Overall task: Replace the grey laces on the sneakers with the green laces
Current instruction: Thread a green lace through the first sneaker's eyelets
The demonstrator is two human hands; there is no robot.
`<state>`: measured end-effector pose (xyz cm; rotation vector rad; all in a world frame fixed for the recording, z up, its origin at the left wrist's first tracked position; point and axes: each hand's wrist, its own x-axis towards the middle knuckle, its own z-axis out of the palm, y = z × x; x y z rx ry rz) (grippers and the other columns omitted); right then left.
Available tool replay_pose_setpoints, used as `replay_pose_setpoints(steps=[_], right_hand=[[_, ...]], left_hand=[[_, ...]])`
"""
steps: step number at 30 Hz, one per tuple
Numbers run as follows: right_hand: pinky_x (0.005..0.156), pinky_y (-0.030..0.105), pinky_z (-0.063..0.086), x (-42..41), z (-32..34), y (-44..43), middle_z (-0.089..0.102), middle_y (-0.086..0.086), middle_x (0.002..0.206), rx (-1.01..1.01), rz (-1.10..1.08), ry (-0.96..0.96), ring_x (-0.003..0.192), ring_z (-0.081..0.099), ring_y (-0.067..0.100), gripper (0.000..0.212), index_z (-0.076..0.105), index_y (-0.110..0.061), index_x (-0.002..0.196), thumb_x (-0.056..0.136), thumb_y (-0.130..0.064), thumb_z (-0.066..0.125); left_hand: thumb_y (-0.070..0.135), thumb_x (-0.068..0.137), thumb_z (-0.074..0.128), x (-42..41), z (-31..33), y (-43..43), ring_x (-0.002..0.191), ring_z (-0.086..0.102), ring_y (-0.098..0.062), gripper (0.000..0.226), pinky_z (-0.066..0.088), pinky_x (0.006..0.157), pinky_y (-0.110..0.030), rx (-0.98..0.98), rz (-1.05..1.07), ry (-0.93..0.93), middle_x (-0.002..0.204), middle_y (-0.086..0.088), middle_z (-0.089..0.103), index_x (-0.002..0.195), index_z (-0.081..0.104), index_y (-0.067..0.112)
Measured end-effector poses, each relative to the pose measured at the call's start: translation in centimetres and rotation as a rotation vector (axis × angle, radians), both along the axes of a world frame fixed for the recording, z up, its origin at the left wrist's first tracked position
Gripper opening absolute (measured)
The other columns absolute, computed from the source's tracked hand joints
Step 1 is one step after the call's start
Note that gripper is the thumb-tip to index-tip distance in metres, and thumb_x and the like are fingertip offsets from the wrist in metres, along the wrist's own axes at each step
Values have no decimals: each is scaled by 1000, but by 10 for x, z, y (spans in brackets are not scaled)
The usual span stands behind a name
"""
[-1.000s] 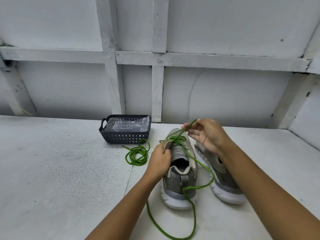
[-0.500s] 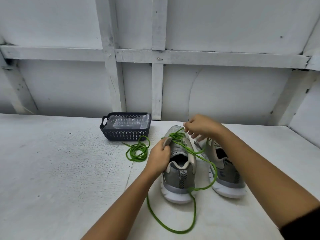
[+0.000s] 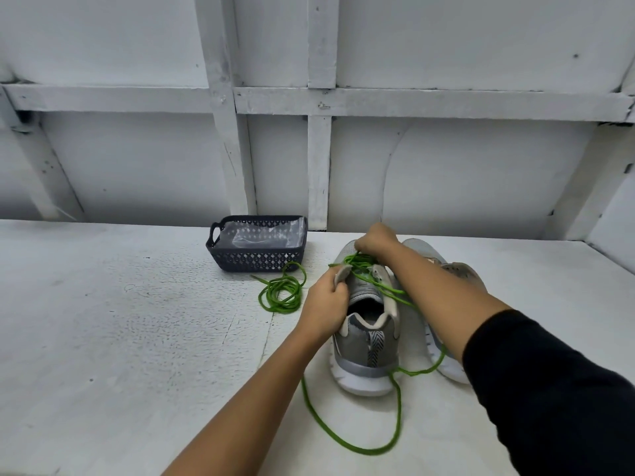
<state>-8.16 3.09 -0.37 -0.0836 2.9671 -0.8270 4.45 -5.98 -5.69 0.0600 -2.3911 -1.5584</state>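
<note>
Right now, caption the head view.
The left hand grips the grey sneaker while the right hand pinches the green lace at its front.

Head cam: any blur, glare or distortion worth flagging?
Head view: wide-angle lens bows the wall beam toward the edges; the green lace is motion-smeared in its near loop; lighting flat, shadows soft; mild sheen on the plastic liner in the basket.

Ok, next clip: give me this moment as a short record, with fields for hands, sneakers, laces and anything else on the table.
left hand: grips the side flap of the near sneaker
right hand: pinches the green lace over that sneaker's front eyelets
green lace: threaded near the toe, rest trailing in a loop on the table
other sneaker: alongside, partly behind the right forearm; lacing unclear
spare lace: green, coiled beside the basket
basket: dark, clear plastic inside
</note>
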Motion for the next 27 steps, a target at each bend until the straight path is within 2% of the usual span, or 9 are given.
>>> replay_pose_setpoints(steps=[3, 5, 8, 11, 13, 16, 20, 24, 27], right_hand=[[53, 26, 38, -3, -4, -7, 56, 13, 72, -52, 41, 14, 82, 53, 31, 20, 55, -1, 66, 85, -6, 53], [67, 30, 45, -7, -8, -6, 68, 20, 94, -86, 88, 42, 95, 61, 34, 18, 67, 7, 88, 85, -5, 54], [58, 27, 36, -6, -9, -2, 63, 17, 81, -147, 127, 44, 77, 55, 24, 16, 68, 3, 82, 86, -6, 57], [47, 25, 25, -12, -6, -1, 40, 8, 60, -147, 16, 15, 60, 39, 21, 29, 44, -7, 57, 85, -5, 51], [47, 24, 31, -16, -6, -1, 45, 9, 63, -187, -82, 2, 70, 48, 25, 28, 41, -8, 58, 84, -2, 50], [63, 29, 42, -19, -8, -3, 55, 12, 71, -275, -149, 2, 84, 58, 28, 21, 48, -4, 64, 85, 1, 50], [80, 30, 45, -17, -15, -5, 64, 17, 110, -158, -63, 76, 105, 58, 33, 21, 62, 5, 103, 88, -2, 49], [81, 30, 43, -17, -19, 2, 65, 18, 109, -150, 77, 141, 105, 57, 32, 19, 65, 1, 101, 90, -4, 51], [71, 25, 39, -19, -17, 6, 61, 12, 89, -271, 110, 132, 87, 54, 23, 12, 64, -3, 95, 92, -6, 53]], left_hand=[[6, 96, 40, 1, -2, -2, 116, 53, -19, 35, 38, 91, -21, -7, -7, 13, 125, -6, 61, 125, 58, 12], [6, 96, 39, 1, -3, -4, 115, 53, -18, 35, 38, 91, -20, -21, -11, 18, 124, -6, 61, 125, 58, 13], [6, 96, 39, 1, -3, -5, 115, 54, -17, 35, 39, 92, -21, -35, -25, 30, 124, -5, 61, 125, 58, 13], [3, 95, 40, 1, -3, -3, 117, 53, -18, 36, 37, 93, -19, -34, -28, 50, 125, -6, 61, 125, 58, 11], [2, 95, 40, 0, -2, -2, 116, 53, -17, 36, 36, 91, -16, -43, -29, 54, 125, -6, 61, 125, 58, 11], [2, 95, 40, 0, -2, -3, 116, 52, -16, 37, 34, 89, -14, -57, -40, 46, 127, -6, 60, 126, 57, 11], [3, 94, 39, -1, -2, -3, 116, 53, -17, 37, 35, 90, -15, -69, -40, 41, 126, -6, 60, 126, 57, 11], [2, 93, 39, -2, -3, -3, 116, 53, -17, 38, 34, 87, -13, -73, -40, 46, 125, -6, 61, 125, 58, 10], [1, 93, 40, -2, -3, -2, 117, 53, -17, 38, 34, 90, -14, -77, -47, 54, 126, -6, 61, 125, 58, 10]])
